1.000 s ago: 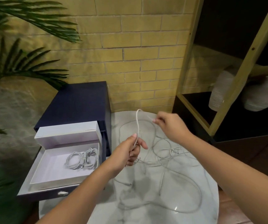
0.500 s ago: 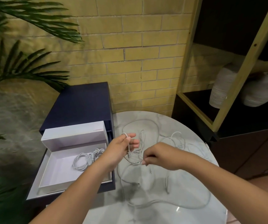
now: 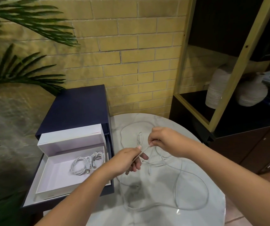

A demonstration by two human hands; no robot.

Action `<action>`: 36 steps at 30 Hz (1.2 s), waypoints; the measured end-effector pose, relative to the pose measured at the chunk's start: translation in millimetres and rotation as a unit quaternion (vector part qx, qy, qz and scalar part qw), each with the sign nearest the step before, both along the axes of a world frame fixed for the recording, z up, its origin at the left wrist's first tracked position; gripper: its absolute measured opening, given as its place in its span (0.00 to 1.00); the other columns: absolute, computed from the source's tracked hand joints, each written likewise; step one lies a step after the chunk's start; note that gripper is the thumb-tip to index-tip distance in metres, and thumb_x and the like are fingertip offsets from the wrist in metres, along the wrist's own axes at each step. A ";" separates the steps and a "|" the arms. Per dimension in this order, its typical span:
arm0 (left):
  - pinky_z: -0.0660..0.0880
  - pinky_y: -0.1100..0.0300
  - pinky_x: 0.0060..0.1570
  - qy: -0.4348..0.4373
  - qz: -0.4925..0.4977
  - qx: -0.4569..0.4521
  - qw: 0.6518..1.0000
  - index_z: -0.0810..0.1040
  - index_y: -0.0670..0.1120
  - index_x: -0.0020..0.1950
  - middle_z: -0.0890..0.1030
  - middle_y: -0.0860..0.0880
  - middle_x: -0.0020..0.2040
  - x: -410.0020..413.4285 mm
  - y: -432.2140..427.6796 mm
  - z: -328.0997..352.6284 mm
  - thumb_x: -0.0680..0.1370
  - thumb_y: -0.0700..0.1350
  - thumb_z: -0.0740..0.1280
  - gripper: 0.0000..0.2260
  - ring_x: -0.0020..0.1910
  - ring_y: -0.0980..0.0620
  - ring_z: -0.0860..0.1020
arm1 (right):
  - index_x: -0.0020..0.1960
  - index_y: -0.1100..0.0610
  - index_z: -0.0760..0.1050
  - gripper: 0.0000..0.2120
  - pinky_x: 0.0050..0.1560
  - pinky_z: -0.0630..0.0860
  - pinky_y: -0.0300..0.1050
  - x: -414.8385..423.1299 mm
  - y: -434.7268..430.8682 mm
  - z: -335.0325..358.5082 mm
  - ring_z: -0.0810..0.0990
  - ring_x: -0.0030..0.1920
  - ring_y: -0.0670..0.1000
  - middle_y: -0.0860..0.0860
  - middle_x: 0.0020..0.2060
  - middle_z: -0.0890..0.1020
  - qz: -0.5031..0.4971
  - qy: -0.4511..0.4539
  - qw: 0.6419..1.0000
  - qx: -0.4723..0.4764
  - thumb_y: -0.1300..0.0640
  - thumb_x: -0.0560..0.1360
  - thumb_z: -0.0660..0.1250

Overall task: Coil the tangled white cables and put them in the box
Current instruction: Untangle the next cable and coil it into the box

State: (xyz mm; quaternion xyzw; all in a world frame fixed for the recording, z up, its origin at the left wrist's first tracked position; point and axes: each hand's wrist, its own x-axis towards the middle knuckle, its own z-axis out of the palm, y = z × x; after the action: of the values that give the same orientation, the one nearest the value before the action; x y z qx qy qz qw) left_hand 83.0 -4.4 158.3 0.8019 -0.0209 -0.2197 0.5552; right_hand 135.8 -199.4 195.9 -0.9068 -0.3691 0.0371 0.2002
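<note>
A long white cable (image 3: pixel 191 185) lies in loose tangled loops over the round marble table (image 3: pixel 212 214). My left hand (image 3: pixel 127 160) grips one stretch of it, a small loop standing up above the fingers. My right hand (image 3: pixel 162 139) pinches the same cable a little to the right and higher, so a short taut length runs between the two hands. To the left stands the open white box (image 3: pixel 49 176) in a pulled-out drawer, with coiled white cables (image 3: pixel 87 163) lying inside it.
The drawer belongs to a dark blue cabinet (image 3: pixel 75 108) beside the table. Palm fronds (image 3: pixel 17 66) hang over the left side. A brick wall is behind. At the right stands a dark shelf unit with a yellow frame (image 3: pixel 225 88) holding two white vases (image 3: pixel 251 93).
My right hand has risen from below the left hand to above and right of it, pulling a short piece of cable taut. The left hand has stayed near the box's corner.
</note>
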 end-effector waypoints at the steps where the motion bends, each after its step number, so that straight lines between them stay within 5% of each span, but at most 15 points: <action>1: 0.66 0.58 0.33 -0.006 -0.005 -0.007 1.000 0.81 0.44 0.52 0.74 0.53 0.29 -0.1 -3.1 1.1 0.83 0.54 0.52 0.21 0.28 0.55 0.70 | 0.50 0.56 0.79 0.06 0.48 0.71 0.41 2.1 -2.0 -1.3 0.72 0.43 0.44 0.47 0.43 0.74 -0.002 -0.002 1.000 0.000 0.57 0.79 0.63; 9: 0.56 0.60 0.28 -0.005 0.071 -0.083 0.994 0.77 0.43 0.44 0.61 0.56 0.25 3.4 -16.1 4.0 0.84 0.50 0.55 0.17 0.25 0.56 0.57 | 0.59 0.53 0.76 0.11 0.51 0.73 0.39 -2.3 -2.3 -10.8 0.76 0.50 0.45 0.45 0.52 0.77 0.024 0.035 0.999 0.030 0.55 0.77 0.67; 18: 0.58 0.65 0.22 0.003 0.109 -0.107 0.988 0.73 0.44 0.31 0.59 0.52 0.25 3.9 -25.8 7.9 0.82 0.49 0.60 0.20 0.23 0.55 0.56 | 0.50 0.54 0.77 0.04 0.48 0.76 0.45 -1.7 4.2 -15.7 0.79 0.44 0.46 0.49 0.45 0.81 0.010 0.058 0.996 0.071 0.60 0.77 0.65; 24: 0.71 0.67 0.32 -0.092 0.059 -0.076 0.991 0.77 0.43 0.41 0.79 0.51 0.32 2.0 -20.1 7.7 0.81 0.47 0.61 0.12 0.31 0.54 0.76 | 0.45 0.55 0.75 0.04 0.41 0.75 0.35 5.8 1.3 -14.4 0.80 0.38 0.44 0.47 0.38 0.79 -0.032 0.120 0.982 0.140 0.63 0.77 0.65; 33: 0.67 0.61 0.33 -0.014 0.059 -0.122 0.991 0.78 0.42 0.47 0.66 0.52 0.27 5.3 -20.3 13.0 0.84 0.51 0.51 0.20 0.27 0.55 0.64 | 0.47 0.58 0.76 0.00 0.38 0.73 0.34 10.5 1.0 -12.6 0.80 0.36 0.44 0.48 0.38 0.80 -0.051 0.181 0.969 0.157 0.61 0.76 0.67; 36: 0.68 0.61 0.33 0.013 0.077 -0.133 0.988 0.79 0.40 0.47 0.69 0.51 0.28 4.4 -18.1 12.0 0.84 0.47 0.51 0.19 0.26 0.54 0.66 | 0.47 0.58 0.76 0.04 0.37 0.74 0.35 11.2 0.7 -7.8 0.79 0.34 0.43 0.51 0.41 0.81 -0.050 0.169 0.970 0.168 0.61 0.74 0.71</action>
State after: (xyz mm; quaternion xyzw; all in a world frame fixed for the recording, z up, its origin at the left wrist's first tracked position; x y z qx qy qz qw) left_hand 87.4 -22.5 170.3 0.7169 0.0194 -0.1820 0.6727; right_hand 147.1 -198.7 188.1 -0.8578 -0.2851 0.1174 0.4113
